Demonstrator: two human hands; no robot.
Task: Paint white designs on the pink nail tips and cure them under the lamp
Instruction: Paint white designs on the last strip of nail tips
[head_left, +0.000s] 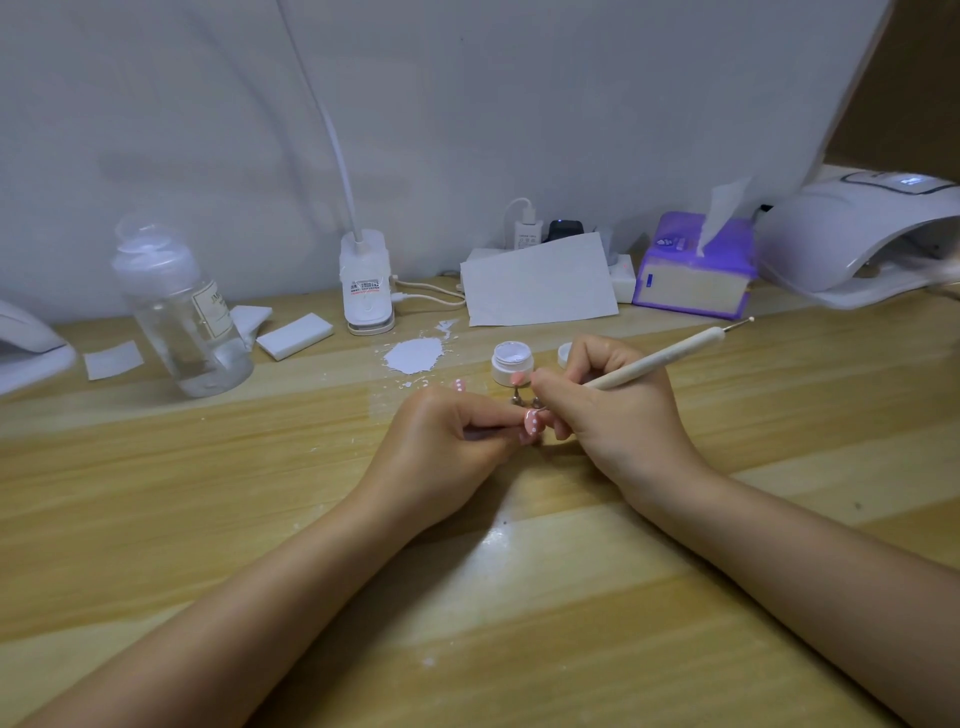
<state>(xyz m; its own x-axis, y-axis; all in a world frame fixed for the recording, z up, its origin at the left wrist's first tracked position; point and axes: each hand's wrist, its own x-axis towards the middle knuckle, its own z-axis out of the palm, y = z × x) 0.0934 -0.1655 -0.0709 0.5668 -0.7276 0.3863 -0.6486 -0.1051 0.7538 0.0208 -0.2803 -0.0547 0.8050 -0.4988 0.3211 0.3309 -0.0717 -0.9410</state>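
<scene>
Nail tip (687, 422), pink w/ white dots, sits at frame center, pinched in your left hand (452, 441). Your right hand (618, 410) grips the dotting pen (660, 359), tip at the nail. White gel jar (511, 362) just behind; lamp (862, 234) upper right.

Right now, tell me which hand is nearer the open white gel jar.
Right. The right hand, holding the dotting tool, sits just in front of the jar, almost touching; the left hand lies further forward and left.
</scene>
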